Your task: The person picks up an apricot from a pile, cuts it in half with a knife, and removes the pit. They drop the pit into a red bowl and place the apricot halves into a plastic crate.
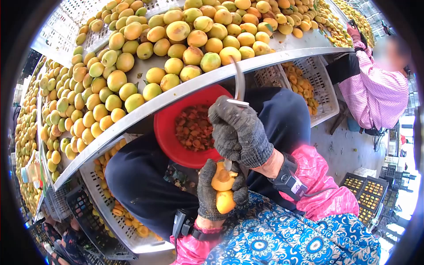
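My left hand [211, 194], in a dark grey knit glove, is closed around a split apricot [224, 180]. Its two orange halves show between thumb and fingers, and the upper half has a brownish hollow. Just above, my right hand [242, 132], gloved alike, is wrapped round a metal pitting tool with a curved blade [240, 81] rising from the fist. A short metal tip below the fist touches or nearly touches the upper half. Between my knees stands a red basin [161, 132] of wet, orange-brown pits [194, 128].
A metal-edged table [194, 81] heaped with apricots [176, 31] curves ahead. White crates of apricot halves stand at left [95, 176] and right [324, 88]. Dark crates [366, 194] are stacked at right. A person in a pink checked top [380, 95] sits at far right.
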